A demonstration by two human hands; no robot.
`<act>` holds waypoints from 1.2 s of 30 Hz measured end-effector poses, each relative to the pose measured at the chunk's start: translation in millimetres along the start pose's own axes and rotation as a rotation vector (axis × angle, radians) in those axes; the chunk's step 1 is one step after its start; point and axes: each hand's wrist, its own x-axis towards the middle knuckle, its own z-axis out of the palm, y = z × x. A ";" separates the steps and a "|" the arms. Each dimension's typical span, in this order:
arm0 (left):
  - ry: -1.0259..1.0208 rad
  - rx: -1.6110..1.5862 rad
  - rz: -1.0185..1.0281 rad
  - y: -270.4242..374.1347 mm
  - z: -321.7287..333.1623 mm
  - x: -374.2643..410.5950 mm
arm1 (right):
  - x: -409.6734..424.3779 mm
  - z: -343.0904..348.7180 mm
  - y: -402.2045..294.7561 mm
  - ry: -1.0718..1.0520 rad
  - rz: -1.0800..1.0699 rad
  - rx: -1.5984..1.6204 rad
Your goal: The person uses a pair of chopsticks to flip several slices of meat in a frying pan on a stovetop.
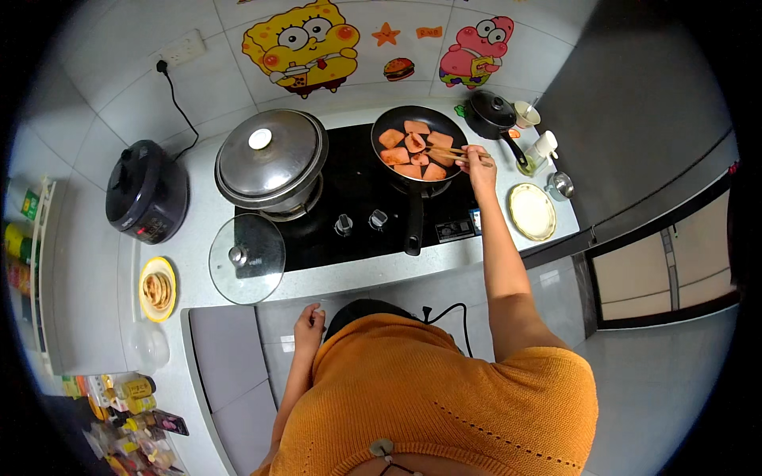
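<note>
My right hand grips a pair of wooden chopsticks, their tips down among the food in a black frying pan. Several flat pinkish-orange slices, which look like luncheon meat, lie in the pan, some browned on top. The pan stands on the right burner of a black glass gas hob, its handle pointing towards me. Low in front of the counter, beside my body, hangs my left hand. Its fingers are loosely curled and nothing shows in them.
A large lidded metal pot covers the left burner. One glass lid overlaps the hob's front-left corner. Left are an electric pressure cooker and a plate of flatbreads. A lidded saucepan, oil bottle and pale plate stand right.
</note>
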 end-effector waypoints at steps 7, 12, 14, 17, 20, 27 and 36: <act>-0.016 0.005 -0.012 -0.7 -4.4 1.1 | -26.1 -6.1 -14.9 -0.006 0.007 -0.030; -0.029 0.009 -0.021 -0.4 -3.1 1.7 | -36.2 -0.4 -16.0 -0.089 0.017 -0.024; -0.035 0.025 -0.027 6.2 -2.1 0.6 | -39.0 3.9 -16.2 -0.066 0.026 0.007; -0.048 0.022 -0.019 3.8 -3.2 2.0 | -43.2 7.2 -22.9 -0.073 0.023 0.001; -0.038 0.021 -0.028 0.5 -4.4 3.4 | -40.0 2.1 -18.7 -0.078 0.021 0.000; -0.051 0.040 -0.021 2.0 -3.5 3.4 | -35.6 6.6 -12.7 -0.035 0.004 -0.018; -0.034 0.045 -0.022 -1.3 -4.7 5.6 | -17.8 -10.3 -3.9 0.162 0.247 0.242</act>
